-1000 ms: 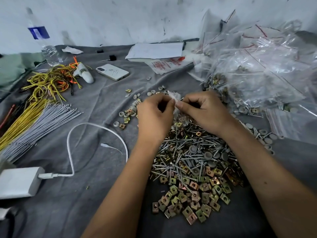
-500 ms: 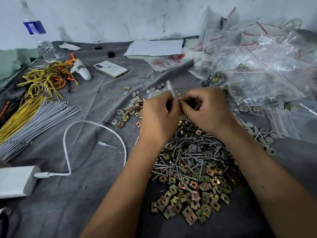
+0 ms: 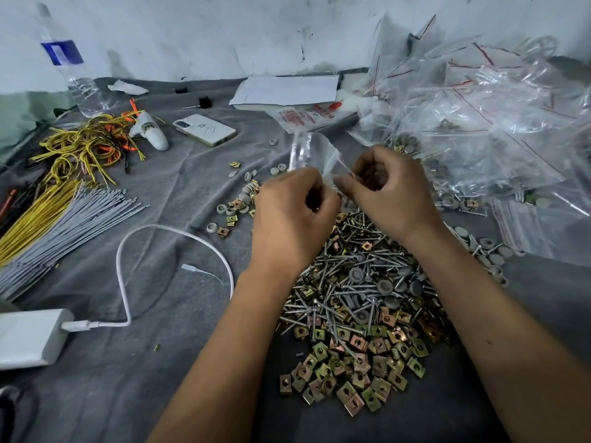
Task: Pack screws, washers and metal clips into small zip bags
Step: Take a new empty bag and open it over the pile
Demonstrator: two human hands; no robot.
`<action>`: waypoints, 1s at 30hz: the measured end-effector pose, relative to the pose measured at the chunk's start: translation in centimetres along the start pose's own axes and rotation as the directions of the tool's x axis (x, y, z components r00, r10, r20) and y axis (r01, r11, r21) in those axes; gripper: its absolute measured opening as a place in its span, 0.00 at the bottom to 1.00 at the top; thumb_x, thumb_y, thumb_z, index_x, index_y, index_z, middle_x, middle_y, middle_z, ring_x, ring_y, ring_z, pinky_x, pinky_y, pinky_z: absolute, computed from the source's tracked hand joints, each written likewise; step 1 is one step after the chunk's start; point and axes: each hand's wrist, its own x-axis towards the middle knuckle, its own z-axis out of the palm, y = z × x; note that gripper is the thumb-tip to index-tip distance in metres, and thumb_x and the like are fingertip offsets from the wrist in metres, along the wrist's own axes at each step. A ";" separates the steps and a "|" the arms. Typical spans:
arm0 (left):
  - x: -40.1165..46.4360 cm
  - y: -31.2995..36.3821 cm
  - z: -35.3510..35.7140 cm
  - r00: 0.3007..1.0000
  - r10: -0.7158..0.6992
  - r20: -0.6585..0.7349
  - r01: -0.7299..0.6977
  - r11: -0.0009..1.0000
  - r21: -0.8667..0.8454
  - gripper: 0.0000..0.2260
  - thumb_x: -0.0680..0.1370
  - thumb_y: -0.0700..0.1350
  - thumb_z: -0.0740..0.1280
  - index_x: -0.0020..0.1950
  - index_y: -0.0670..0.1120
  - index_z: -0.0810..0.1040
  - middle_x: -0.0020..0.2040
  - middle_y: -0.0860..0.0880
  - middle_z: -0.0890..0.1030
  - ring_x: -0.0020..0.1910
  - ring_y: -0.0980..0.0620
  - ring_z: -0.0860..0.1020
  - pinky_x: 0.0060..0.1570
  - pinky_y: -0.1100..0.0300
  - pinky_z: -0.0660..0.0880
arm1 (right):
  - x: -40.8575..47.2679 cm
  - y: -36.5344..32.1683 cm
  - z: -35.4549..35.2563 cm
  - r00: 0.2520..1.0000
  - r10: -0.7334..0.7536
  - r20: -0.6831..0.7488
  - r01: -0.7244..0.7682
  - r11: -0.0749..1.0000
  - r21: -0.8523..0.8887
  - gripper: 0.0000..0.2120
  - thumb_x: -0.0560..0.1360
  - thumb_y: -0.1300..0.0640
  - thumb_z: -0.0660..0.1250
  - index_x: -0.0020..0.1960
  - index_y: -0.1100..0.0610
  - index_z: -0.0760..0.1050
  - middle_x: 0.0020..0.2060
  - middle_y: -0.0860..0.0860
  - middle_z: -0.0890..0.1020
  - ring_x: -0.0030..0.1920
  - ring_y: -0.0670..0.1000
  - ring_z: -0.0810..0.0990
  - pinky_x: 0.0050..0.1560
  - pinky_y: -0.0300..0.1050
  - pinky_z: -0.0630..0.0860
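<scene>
Above the hardware heap, centre: one small zip bag [image 3: 311, 151], clear, held up between both hands. Left hand [image 3: 289, 215] and right hand [image 3: 388, 190] each pinch a lip of its mouth (fingers curled, bag standing away from them). Step judged: opening the bag for filling. Next move calls for one hand freed to gather pieces. Near: screws [image 3: 343, 276], grey washers [image 3: 383, 286], clips [image 3: 355, 372]. Far right: filled bags [image 3: 479, 132]. Far: red-printed packet [image 3: 307, 115], writing unreadable; bottle [image 3: 68, 68], blue label, no legible text.
</scene>
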 end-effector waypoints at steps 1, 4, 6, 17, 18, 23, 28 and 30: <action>-0.1 0.0 0.1 1.000 -0.008 0.012 0.008 1.000 -0.004 0.12 0.75 0.42 0.66 0.32 0.42 0.72 0.28 0.49 0.72 0.29 0.48 0.70 0.31 0.50 0.68 | 0.0 -0.1 -0.1 1.000 -0.011 0.006 0.011 1.000 0.023 0.10 0.74 0.55 0.78 0.42 0.56 0.77 0.34 0.49 0.82 0.34 0.49 0.81 0.34 0.44 0.79; -0.2 0.3 0.5 0.994 -0.110 0.019 0.110 0.994 0.014 0.14 0.75 0.49 0.68 0.33 0.46 0.70 0.28 0.52 0.72 0.29 0.50 0.70 0.30 0.53 0.68 | -0.3 -0.4 0.3 0.996 -0.077 0.040 0.075 0.996 0.058 0.08 0.74 0.60 0.77 0.41 0.58 0.78 0.34 0.50 0.82 0.34 0.53 0.82 0.36 0.51 0.80; -0.3 -0.1 0.5 0.989 -0.145 0.007 0.145 0.989 0.005 0.15 0.75 0.47 0.70 0.32 0.46 0.69 0.27 0.52 0.71 0.28 0.52 0.68 0.30 0.54 0.67 | -0.4 -0.5 0.4 0.992 -0.117 0.052 0.113 0.990 0.080 0.08 0.74 0.61 0.77 0.41 0.57 0.78 0.33 0.50 0.82 0.33 0.53 0.82 0.34 0.51 0.80; 0.6 -0.7 -2.2 0.910 -0.085 -0.405 0.132 0.987 0.089 0.04 0.72 0.36 0.69 0.44 0.43 0.79 0.37 0.46 0.79 0.35 0.45 0.77 0.36 0.48 0.74 | 0.5 1.1 -1.7 0.951 -0.006 0.310 -0.039 0.990 0.138 0.16 0.66 0.40 0.79 0.46 0.47 0.79 0.40 0.45 0.85 0.39 0.43 0.83 0.38 0.36 0.80; 0.7 -1.0 -2.8 0.875 -0.085 -0.477 0.158 0.981 0.115 0.03 0.73 0.37 0.68 0.45 0.43 0.80 0.39 0.46 0.80 0.37 0.46 0.78 0.38 0.49 0.75 | 0.6 1.4 -1.9 0.931 -0.014 0.364 0.015 1.000 0.000 0.17 0.65 0.36 0.77 0.46 0.45 0.80 0.40 0.43 0.84 0.40 0.40 0.82 0.39 0.36 0.79; 0.7 -0.9 -3.1 0.896 -0.023 -0.443 0.224 0.886 0.407 0.03 0.73 0.42 0.71 0.45 0.45 0.83 0.49 0.43 0.79 0.53 0.42 0.75 0.47 0.62 0.62 | 0.9 2.3 -2.3 0.826 0.091 0.557 0.142 0.922 -0.361 0.08 0.70 0.43 0.79 0.43 0.43 0.81 0.40 0.39 0.82 0.40 0.37 0.79 0.40 0.35 0.71; 0.1 -1.0 -1.3 0.973 -0.226 -0.045 0.220 0.853 0.473 0.06 0.77 0.42 0.68 0.48 0.46 0.85 0.50 0.46 0.82 0.47 0.43 0.80 0.43 0.51 0.77 | 0.9 2.1 -2.3 0.798 0.116 0.591 0.150 0.912 -0.382 0.07 0.75 0.49 0.76 0.41 0.42 0.78 0.42 0.39 0.80 0.43 0.38 0.78 0.42 0.38 0.71; 0.1 -0.9 -1.1 0.978 -0.208 -0.018 0.194 0.872 0.449 0.06 0.77 0.42 0.68 0.46 0.46 0.85 0.47 0.46 0.83 0.43 0.44 0.81 0.42 0.49 0.79 | 0.8 2.0 -2.3 0.838 0.088 0.538 0.133 0.924 -0.359 0.06 0.77 0.50 0.72 0.44 0.43 0.76 0.44 0.40 0.79 0.45 0.39 0.78 0.43 0.39 0.71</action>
